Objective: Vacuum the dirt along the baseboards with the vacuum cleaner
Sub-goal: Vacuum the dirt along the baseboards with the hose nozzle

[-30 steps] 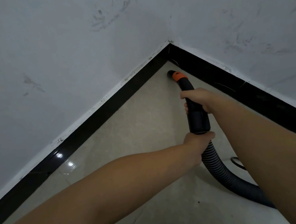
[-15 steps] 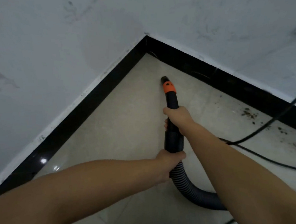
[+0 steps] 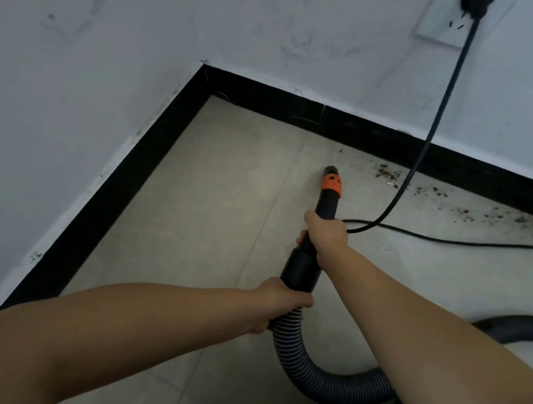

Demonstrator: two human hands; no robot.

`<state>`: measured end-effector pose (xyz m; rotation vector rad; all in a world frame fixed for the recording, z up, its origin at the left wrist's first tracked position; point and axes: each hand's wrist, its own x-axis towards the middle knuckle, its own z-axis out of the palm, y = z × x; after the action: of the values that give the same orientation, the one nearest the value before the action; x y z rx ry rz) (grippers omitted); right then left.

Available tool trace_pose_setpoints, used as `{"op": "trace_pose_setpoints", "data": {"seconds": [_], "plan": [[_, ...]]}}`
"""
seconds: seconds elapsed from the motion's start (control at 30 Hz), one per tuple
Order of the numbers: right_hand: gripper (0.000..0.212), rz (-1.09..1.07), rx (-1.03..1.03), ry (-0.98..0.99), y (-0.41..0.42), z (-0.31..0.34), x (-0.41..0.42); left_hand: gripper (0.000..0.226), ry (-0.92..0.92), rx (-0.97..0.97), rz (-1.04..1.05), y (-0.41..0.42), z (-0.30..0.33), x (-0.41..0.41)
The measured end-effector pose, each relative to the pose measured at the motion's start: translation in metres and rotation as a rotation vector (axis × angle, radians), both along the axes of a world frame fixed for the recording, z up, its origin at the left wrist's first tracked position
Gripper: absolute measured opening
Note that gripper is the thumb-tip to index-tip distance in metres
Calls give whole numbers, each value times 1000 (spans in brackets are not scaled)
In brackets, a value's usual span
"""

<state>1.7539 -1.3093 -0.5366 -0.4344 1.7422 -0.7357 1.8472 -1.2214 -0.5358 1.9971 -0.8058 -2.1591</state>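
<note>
Gripping the vacuum wand (image 3: 323, 211) with our right hand (image 3: 325, 233), left hand (image 3: 282, 298) clamped round its hose cuff (image 3: 299, 272). Nozzle (image 3: 330, 171) sits near the right baseboard (image 3: 365, 127); floor at the corner looks clean, but dirt (image 3: 386, 174) along that baseboard remains unvacuumed.

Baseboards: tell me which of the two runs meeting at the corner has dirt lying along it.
The right-hand baseboard, under the wall socket. Dark dirt lies scattered on the floor along it, beyond the vacuum nozzle; the left-hand baseboard shows none.
</note>
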Motion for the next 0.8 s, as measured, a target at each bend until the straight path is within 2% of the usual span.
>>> {"op": "trace_pose_setpoints", "data": {"seconds": [0.17, 0.37, 0.5, 0.8], "plan": [[17, -79, 18, -25, 1, 6, -23, 27, 25, -26, -49, -4, 6, -17], [19, -23, 21, -52, -18, 11, -27, 36, 28, -50, 2, -16, 9, -28], [21, 16, 21, -94, -31, 13, -21, 24, 26, -70, 48, -26, 9, -24], [17, -78, 13, -74, -42, 7, -48, 32, 8, -64, -7, -42, 3, -46]]}}
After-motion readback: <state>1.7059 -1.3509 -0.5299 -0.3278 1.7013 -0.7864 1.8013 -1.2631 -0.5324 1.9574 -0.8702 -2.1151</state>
